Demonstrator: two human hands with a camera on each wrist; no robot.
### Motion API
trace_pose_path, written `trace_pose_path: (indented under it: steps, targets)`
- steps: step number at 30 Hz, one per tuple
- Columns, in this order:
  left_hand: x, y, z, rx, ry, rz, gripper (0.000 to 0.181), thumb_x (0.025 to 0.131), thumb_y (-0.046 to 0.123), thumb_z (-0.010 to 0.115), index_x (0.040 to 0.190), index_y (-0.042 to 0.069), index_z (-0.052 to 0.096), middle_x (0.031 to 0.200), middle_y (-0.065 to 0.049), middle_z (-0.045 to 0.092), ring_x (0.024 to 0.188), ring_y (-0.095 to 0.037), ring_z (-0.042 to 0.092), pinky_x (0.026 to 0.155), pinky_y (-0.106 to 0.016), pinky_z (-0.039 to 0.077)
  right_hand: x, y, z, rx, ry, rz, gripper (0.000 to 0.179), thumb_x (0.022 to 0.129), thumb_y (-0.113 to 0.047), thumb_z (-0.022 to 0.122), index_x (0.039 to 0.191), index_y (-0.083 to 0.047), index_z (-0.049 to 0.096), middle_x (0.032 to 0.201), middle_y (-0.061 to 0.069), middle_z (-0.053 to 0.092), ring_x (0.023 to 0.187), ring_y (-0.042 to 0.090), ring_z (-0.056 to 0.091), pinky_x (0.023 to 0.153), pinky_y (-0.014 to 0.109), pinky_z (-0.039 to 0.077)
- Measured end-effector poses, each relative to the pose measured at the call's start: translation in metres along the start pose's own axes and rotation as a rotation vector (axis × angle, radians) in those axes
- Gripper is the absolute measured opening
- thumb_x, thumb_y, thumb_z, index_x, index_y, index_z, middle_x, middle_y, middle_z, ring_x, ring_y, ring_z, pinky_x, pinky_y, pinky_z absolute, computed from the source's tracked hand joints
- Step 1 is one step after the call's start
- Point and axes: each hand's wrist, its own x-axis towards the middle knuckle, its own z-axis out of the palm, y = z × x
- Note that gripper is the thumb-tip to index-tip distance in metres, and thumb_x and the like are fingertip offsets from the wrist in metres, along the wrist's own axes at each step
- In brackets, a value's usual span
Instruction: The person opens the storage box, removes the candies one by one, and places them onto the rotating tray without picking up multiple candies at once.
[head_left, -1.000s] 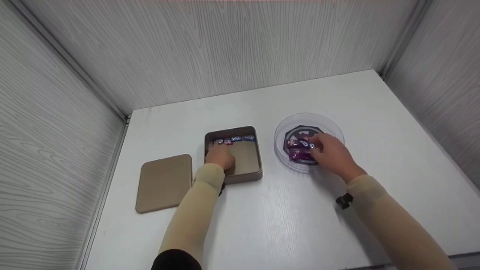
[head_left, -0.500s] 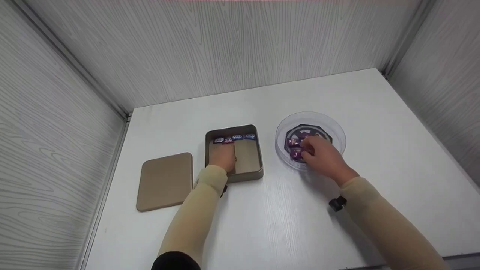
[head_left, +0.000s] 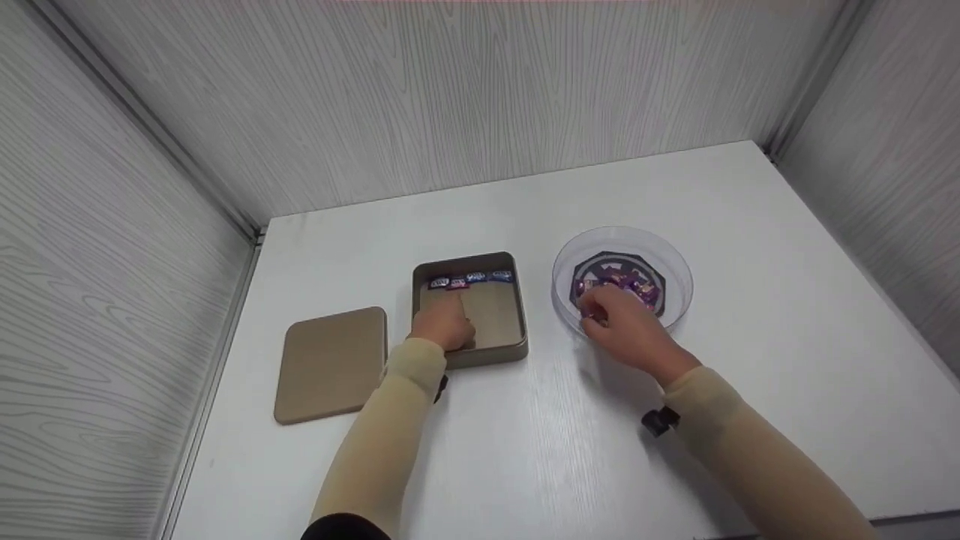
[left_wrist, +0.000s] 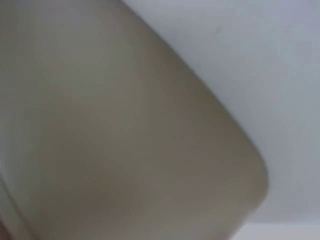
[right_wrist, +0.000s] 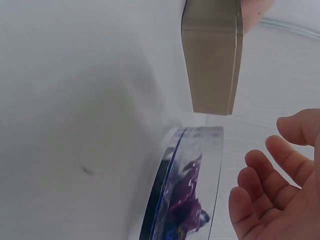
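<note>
My left hand point(head_left: 442, 322) is inside the open tan tin point(head_left: 491, 356), its index finger stretched toward a row of small wrapped candies point(head_left: 478, 277) along the far wall. One candy near that fingertip is red; the others look blue. My right hand point(head_left: 626, 326) is over the near left part of a clear round dish point(head_left: 679, 300), which holds several purple-wrapped candies point(head_left: 637, 285). In the right wrist view, that hand's loosely bent fingers point(right_wrist: 257, 185) and thumb stand apart with nothing between them, beside the dish wall.
The tin's flat lid point(head_left: 330, 367) lies on the white table point(head_left: 540, 450) left of the tin; a blurred tan surface point(left_wrist: 130, 130) fills most of the left wrist view. Pale wood-grain panels point(head_left: 480, 97) enclose the table at the back and sides.
My right hand has moved left and nearer across the dish, uncovering more of the purple candies. The left hand has stayed in the tin, drawn back slightly from the candy row.
</note>
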Motion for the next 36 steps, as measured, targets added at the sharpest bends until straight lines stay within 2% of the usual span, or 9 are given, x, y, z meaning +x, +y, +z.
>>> trace_pose_path:
  steps: [3,6,10,16,21,25,30,33,36]
  targets:
    - [-0.008,0.001,-0.007,-0.045,0.018,0.009,0.017,0.087,0.02,0.065,0.072,0.015,0.058,0.068,0.003,0.055,0.061,-0.017,0.051,0.057,-0.036,0.041,-0.003,-0.005,0.003,0.037,-0.018,-0.009,0.026,0.094,-0.018,0.067,0.117,-0.008,0.066,0.108,0.005,0.064,0.098,0.021,0.058,0.089,0.042,0.05]
    - [-0.02,0.006,-0.012,-0.125,0.074,0.05,0.007,0.089,0.02,0.061,0.089,0.014,0.063,0.084,0.001,0.061,0.075,-0.019,0.056,0.068,-0.037,0.047,-0.005,-0.01,0.008,0.067,-0.026,-0.032,0.027,0.094,-0.019,0.068,0.118,-0.008,0.066,0.113,0.007,0.065,0.102,0.022,0.06,0.092,0.043,0.05]
    - [-0.039,0.014,-0.012,-0.3,0.129,0.133,0.018,0.089,0.017,0.059,0.106,0.012,0.062,0.098,-0.002,0.061,0.089,-0.021,0.057,0.08,-0.038,0.049,-0.008,-0.02,0.011,0.091,-0.035,-0.07,0.026,0.095,-0.019,0.068,0.119,-0.009,0.066,0.113,0.006,0.065,0.104,0.024,0.06,0.092,0.042,0.05]
    - [-0.065,0.027,-0.003,-0.539,0.136,0.191,0.029,0.088,0.016,0.059,0.116,0.011,0.064,0.1,-0.001,0.061,0.092,-0.018,0.056,0.081,-0.036,0.048,-0.012,-0.038,0.021,0.143,-0.026,-0.121,0.027,0.094,-0.018,0.069,0.12,-0.014,0.066,0.11,0.005,0.065,0.099,0.019,0.061,0.084,0.038,0.051]
    - [-0.072,0.041,0.004,-0.686,0.172,0.247,0.031,0.088,0.016,0.06,0.119,0.011,0.063,0.099,-0.001,0.061,0.092,-0.017,0.056,0.08,-0.034,0.047,-0.012,-0.051,0.026,0.196,0.003,-0.171,0.033,0.094,-0.014,0.07,0.125,-0.013,0.063,0.11,0.004,0.064,0.095,0.016,0.063,0.08,0.038,0.053]
    - [-0.072,0.05,0.011,-0.738,0.196,0.29,0.032,0.089,0.015,0.063,0.12,0.011,0.062,0.097,-0.001,0.062,0.089,-0.018,0.057,0.08,-0.035,0.047,-0.011,-0.056,0.033,0.231,-0.005,-0.188,0.037,0.093,-0.012,0.071,0.129,-0.013,0.06,0.111,0.0,0.064,0.094,0.013,0.064,0.079,0.042,0.055]
    - [-0.07,0.056,0.02,-0.761,0.183,0.315,0.029,0.092,0.016,0.067,0.121,0.013,0.061,0.094,0.001,0.064,0.087,-0.015,0.059,0.078,-0.033,0.049,-0.009,-0.058,0.04,0.252,-0.037,-0.2,0.038,0.094,-0.012,0.069,0.13,-0.013,0.059,0.116,0.002,0.066,0.093,0.014,0.064,0.08,0.046,0.055]
    - [-0.071,0.058,0.025,-0.781,0.174,0.335,0.029,0.093,0.015,0.068,0.121,0.011,0.061,0.091,0.0,0.065,0.084,-0.015,0.061,0.073,-0.032,0.049,-0.01,-0.058,0.044,0.257,-0.037,-0.184,0.033,0.095,-0.011,0.067,0.128,-0.012,0.06,0.117,0.0,0.066,0.093,0.015,0.065,0.08,0.043,0.056]
    - [-0.073,0.059,0.028,-0.768,0.174,0.346,0.028,0.094,0.016,0.069,0.121,0.013,0.061,0.089,0.002,0.065,0.082,-0.014,0.06,0.071,-0.031,0.049,-0.011,-0.056,0.046,0.248,-0.002,-0.16,0.026,0.097,-0.012,0.066,0.123,-0.014,0.063,0.112,-0.003,0.067,0.092,0.013,0.064,0.079,0.037,0.055]
